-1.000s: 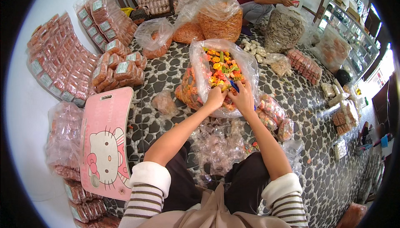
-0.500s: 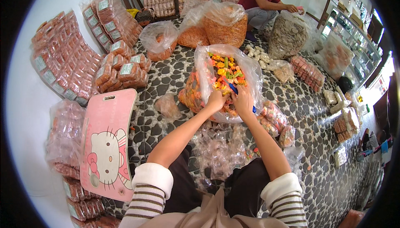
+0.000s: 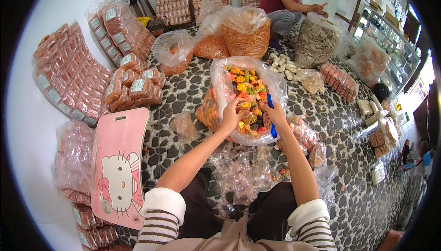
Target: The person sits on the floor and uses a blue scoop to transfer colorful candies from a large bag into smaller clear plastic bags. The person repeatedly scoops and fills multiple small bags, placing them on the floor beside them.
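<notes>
In the head view, colourful pieces fill an open plastic bag on the floor. Inside its near rim, the left hand has curved fingers amid them, whether pinching any I cannot tell; toward the right rim, the right hand closes around a slim blue tool.

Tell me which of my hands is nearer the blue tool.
Right. Your right hand holds the blue tool; your left hand is apart from it, to its left, over the colorful snacks in the open plastic bag.
</notes>
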### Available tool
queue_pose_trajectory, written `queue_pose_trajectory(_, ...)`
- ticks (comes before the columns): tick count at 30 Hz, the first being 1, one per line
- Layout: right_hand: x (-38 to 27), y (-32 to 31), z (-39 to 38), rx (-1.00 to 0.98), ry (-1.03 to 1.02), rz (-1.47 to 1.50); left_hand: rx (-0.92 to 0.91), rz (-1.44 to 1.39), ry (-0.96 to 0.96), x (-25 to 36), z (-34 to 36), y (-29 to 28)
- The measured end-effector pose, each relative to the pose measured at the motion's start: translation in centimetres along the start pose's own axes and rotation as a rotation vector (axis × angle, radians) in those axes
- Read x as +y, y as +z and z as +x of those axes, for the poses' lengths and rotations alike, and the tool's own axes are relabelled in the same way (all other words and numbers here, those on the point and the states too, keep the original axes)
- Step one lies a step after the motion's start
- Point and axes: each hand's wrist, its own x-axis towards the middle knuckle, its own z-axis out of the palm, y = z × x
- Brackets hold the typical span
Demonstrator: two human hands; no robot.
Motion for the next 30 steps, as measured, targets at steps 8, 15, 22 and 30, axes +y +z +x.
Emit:
queue_pose_trajectory(8,-0.8,-0.5,-1.7,-0.091,0.082,0.211,-0.052,0.326,0.563,1.4,-0.3,0.0)
queue_pose_trajectory(15,0.4,-1.1,-1.0,0.017,-0.141,0.239,-0.001,-0.554,-0.253,1.0,0.4,0.5)
queue_pose_trajectory(22,0.9,-0.7,-1.1,0.120,-0.203,-0.159,-0.027,-0.456,-0.274,0.4,0.5,0.0)
queue_pose_trajectory(30,0.7,0.0,-1.0,0.187,-0.250,-0.320,0.127,-0.165,-0.200,-0.8,0.3,1.1)
